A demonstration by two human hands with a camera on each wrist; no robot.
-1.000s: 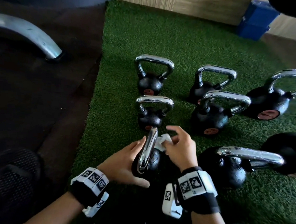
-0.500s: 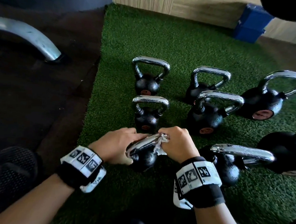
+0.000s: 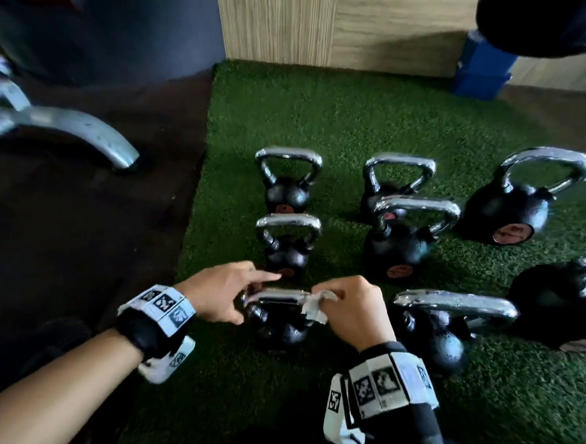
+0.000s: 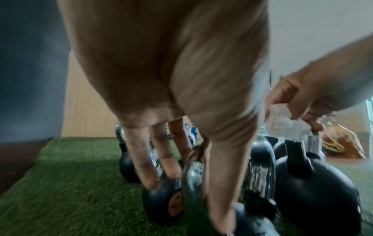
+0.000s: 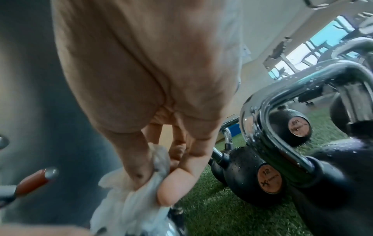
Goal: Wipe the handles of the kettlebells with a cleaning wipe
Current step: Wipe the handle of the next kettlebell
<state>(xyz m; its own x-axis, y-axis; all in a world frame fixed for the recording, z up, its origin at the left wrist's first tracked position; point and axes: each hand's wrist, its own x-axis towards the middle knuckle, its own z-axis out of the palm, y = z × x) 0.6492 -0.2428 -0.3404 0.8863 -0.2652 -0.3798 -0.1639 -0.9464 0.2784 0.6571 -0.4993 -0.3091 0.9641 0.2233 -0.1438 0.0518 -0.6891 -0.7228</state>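
A dark floor [image 3: 61, 225] is seen at the far left, with a curved grey metal bar [image 3: 84, 130] lying across it. To its right, a patch of green turf [image 3: 325, 114] is spread out, and several black kettlebells with shiny chrome handles are set on it in rows. Nearest the viewer stands a small kettlebell [image 3: 280, 327], upright on the turf. The left end of its handle [image 3: 273, 294] is touched by the left hand [image 3: 217, 294], whose fingers are stretched out and relaxed rather than curled, the thumb lying down the near side of the handle. At the right end of the same handle, a crumpled white wipe [image 3: 317, 304] is pinched between the thumb and curled fingers of the right hand [image 3: 351, 309] and pressed against the chrome. Just behind this kettlebell, two more small kettlebells [image 3: 286, 252] are lined up. Further right, a larger kettlebell [image 3: 432, 336] is seen just beside the right hand, its handle beaded with droplets. A blue box [image 3: 482, 72] is placed at the far right by a wooden wall [image 3: 331, 25].
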